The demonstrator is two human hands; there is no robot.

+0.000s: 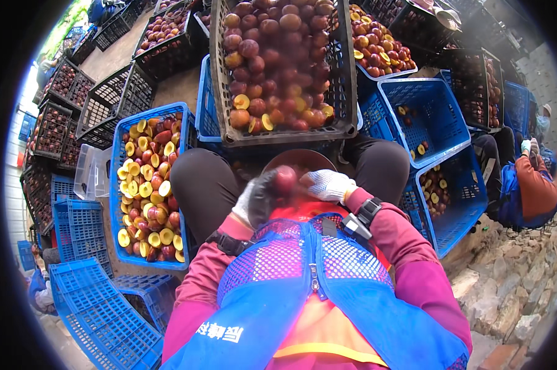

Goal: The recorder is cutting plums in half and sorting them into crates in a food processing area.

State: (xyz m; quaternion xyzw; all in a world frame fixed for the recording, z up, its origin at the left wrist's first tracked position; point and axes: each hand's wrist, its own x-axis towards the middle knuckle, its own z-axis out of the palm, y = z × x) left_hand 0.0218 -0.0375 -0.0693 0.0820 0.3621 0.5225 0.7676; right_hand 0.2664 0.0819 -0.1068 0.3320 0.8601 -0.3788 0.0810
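Note:
A whole dark red plum point(285, 178) is in my left hand point(257, 198), whose fingers in a white glove with a dark coating close round it. My right hand point(329, 185), in a white knit glove, comes up close to the plum's right side. Its fingers are closed and bent toward the fruit, but motion blur hides what they hold. Just beyond both hands, between my knees, shows the rim of a reddish-brown bowl point(303, 158). In front of me stands a black crate point(229, 137) heaped with plums point(269, 68), a few of them cut open.
At my left stands a blue crate point(116, 209) full of halved plums. Two tilted blue crates point(408, 92) with some halves lie at my right. Black crates point(115, 102) and blue crates point(99, 314) crowd around. Another person point(531, 188) sits at far right, beside stony ground point(506, 296).

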